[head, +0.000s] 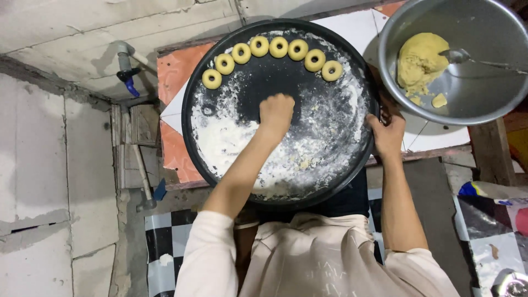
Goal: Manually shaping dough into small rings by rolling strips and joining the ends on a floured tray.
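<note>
Head view is showing the left hand (276, 113) pressing down as a closed fist on the floured middle of the round black tray (193, 118), likely working a small piece of dough hidden beneath it, though that cannot be seen. Meanwhile the right hand (386, 133) is gripping the tray's right rim, steadying it. Seven dough rings (279, 47) are lying in an arc along the far edge. To the right, a metal bowl (484, 104) is holding the dough lump (421, 60) and a spoon (459, 55). Shaping seems underway; the next move calls for lifting the fist cleanly off the flour.
</note>
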